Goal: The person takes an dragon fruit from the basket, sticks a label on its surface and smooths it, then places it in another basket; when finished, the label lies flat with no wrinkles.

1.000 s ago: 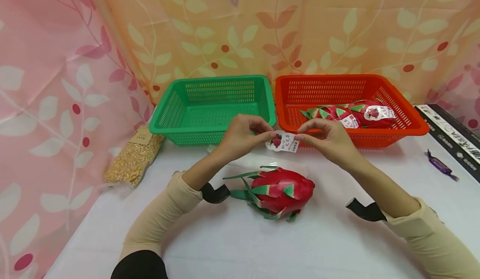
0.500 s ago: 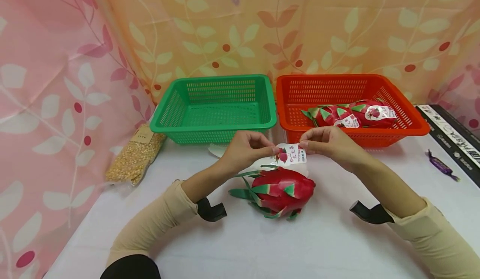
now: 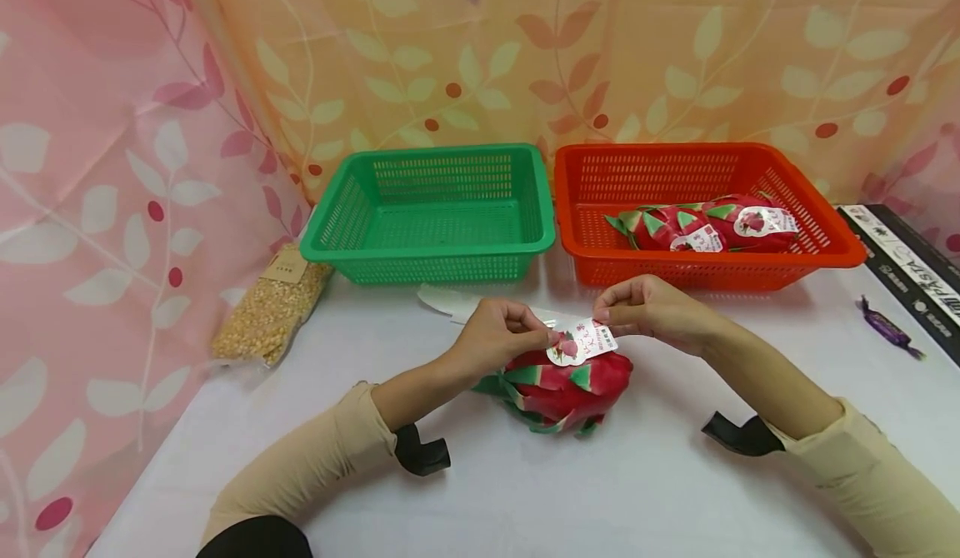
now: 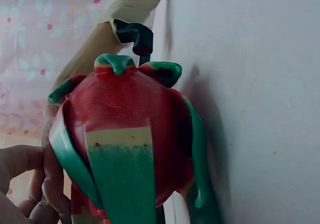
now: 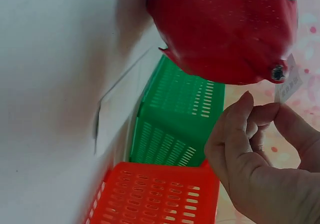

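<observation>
A dragon fruit, red with green scales, lies on the white table between the hands. Over its upper side is a white label sticker printed with a fruit picture and red writing. My left hand pinches the label's left end between thumb and finger. At the other end, the right hand pinches the label's corner. The right wrist view shows the label just past the fruit's tip, its corner between thumb and finger. Whether the label touches the skin, I cannot tell.
Behind are a green basket and a red basket holding labelled dragon fruits. White backing paper lies behind the fruit. A bag of corn kernels stands left; a purple-wrapped candy and black box lie right.
Both hands have come down toward the person with the label, from in front of the baskets to over the dragon fruit. The label now overlaps the fruit's upper side.
</observation>
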Available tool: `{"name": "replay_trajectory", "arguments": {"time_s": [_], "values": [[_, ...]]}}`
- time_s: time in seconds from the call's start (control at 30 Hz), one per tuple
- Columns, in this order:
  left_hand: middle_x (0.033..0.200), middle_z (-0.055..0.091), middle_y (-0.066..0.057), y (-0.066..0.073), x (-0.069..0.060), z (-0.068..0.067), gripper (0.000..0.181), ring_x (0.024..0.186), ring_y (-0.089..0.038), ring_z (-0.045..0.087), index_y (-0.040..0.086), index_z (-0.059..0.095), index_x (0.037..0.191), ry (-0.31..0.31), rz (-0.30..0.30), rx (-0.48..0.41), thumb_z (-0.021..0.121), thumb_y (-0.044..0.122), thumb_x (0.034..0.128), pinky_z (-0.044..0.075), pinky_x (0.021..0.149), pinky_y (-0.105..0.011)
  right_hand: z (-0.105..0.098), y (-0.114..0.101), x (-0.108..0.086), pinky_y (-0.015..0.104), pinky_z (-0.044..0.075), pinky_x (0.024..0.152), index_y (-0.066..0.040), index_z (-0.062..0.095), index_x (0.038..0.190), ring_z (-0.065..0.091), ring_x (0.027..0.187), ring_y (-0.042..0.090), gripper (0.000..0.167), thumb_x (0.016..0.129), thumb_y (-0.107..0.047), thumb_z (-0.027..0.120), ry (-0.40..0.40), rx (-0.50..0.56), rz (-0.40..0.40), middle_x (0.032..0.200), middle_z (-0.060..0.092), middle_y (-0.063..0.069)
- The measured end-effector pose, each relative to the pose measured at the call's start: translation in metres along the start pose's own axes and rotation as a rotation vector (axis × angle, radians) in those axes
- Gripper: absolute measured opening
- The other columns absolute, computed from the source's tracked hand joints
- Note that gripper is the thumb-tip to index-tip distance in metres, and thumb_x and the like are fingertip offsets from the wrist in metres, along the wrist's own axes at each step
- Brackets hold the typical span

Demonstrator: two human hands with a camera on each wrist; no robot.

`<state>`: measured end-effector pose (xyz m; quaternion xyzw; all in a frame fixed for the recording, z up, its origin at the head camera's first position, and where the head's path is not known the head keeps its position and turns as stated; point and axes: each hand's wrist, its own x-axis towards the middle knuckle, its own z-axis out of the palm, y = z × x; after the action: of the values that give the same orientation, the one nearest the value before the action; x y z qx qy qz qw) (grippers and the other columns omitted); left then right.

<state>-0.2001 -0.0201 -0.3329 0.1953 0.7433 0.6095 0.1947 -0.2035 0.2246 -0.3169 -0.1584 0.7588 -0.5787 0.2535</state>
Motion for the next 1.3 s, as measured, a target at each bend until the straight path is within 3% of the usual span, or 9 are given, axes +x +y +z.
{"name": "replay_trajectory", "arguments": {"time_s": [0.23,0.5,0.8,0.9,1.0,1.1,1.2,1.3], "values": [[0.073,0.07,-0.008,-0.002,0.001,-0.001,0.017,0.059,-0.006,0.057,-0.001,0.069,0.078,-0.008,0.021,0.084,0.07,0.015,0.0783,0.036,0.05,-0.018,0.0,0.005,0.003,0.026,0.052,0.081,-0.003,0.061,0.095,0.061,0.086,0.013,0.014,0.091,-0.015,0.055,-0.022,-0.005,0.014,0.085,0.063,-0.003],[0.062,0.066,0.002,0.008,0.003,-0.002,0.01,0.054,-0.005,0.053,0.011,0.07,0.07,0.006,0.124,0.412,0.073,0.02,0.0753,0.034,0.048,-0.018,0.002,0.017,0.005,0.026,0.051,0.081,0.0,0.059,0.096,0.059,0.084,0.012,0.016,0.091,-0.015,0.056,-0.028,-0.071,0.003,0.083,0.061,-0.002],[0.049,0.055,0.004,0.013,0.004,-0.008,0.018,0.042,-0.005,0.043,0.011,0.065,0.064,-0.043,0.096,0.543,0.069,0.02,0.0783,0.031,0.042,-0.018,0.008,0.02,0.005,0.024,0.051,0.075,0.008,0.052,0.102,0.055,0.081,0.012,0.029,0.088,-0.017,0.06,0.032,-0.117,0.038,0.084,0.058,0.003],[0.054,0.056,0.006,0.007,0.004,-0.008,0.012,0.045,-0.004,0.044,0.012,0.064,0.069,-0.019,0.152,0.565,0.066,0.018,0.0797,0.033,0.045,-0.018,0.009,0.019,0.005,0.028,0.053,0.076,0.009,0.046,0.11,0.057,0.087,0.014,0.034,0.09,-0.016,0.058,0.058,-0.106,0.046,0.096,0.056,0.013],[0.062,0.057,0.006,0.001,0.0,-0.005,0.005,0.053,-0.004,0.048,0.014,0.065,0.078,0.021,0.249,0.556,0.064,0.017,0.082,0.038,0.052,-0.018,0.011,0.019,0.003,0.034,0.054,0.08,0.009,0.043,0.119,0.06,0.1,0.02,0.039,0.091,-0.016,0.055,0.081,-0.066,0.019,0.117,0.048,0.024],[0.072,0.058,0.005,-0.004,-0.005,-0.001,0.008,0.063,-0.006,0.053,0.016,0.069,0.088,0.063,0.339,0.546,0.067,0.021,0.0829,0.044,0.058,-0.019,0.016,0.019,-0.001,0.036,0.054,0.081,0.004,0.049,0.122,0.06,0.106,0.024,0.038,0.092,-0.017,0.055,0.105,-0.043,-0.031,0.128,0.045,0.027],[0.081,0.056,0.004,-0.004,-0.009,0.003,0.019,0.075,-0.007,0.052,0.018,0.073,0.096,0.088,0.367,0.583,0.072,0.028,0.0797,0.043,0.062,-0.02,0.023,0.018,-0.004,0.031,0.053,0.081,-0.002,0.059,0.119,0.056,0.111,0.026,0.035,0.089,-0.019,0.06,0.101,-0.111,-0.076,0.126,0.051,0.021],[0.085,0.055,0.005,-0.001,-0.011,0.004,0.026,0.077,-0.009,0.05,0.021,0.073,0.1,0.08,0.343,0.632,0.074,0.033,0.0768,0.04,0.06,-0.021,0.026,0.017,-0.004,0.026,0.052,0.082,-0.006,0.063,0.118,0.05,0.117,0.031,0.035,0.086,-0.021,0.064,0.07,-0.204,-0.106,0.125,0.055,0.016]]}}
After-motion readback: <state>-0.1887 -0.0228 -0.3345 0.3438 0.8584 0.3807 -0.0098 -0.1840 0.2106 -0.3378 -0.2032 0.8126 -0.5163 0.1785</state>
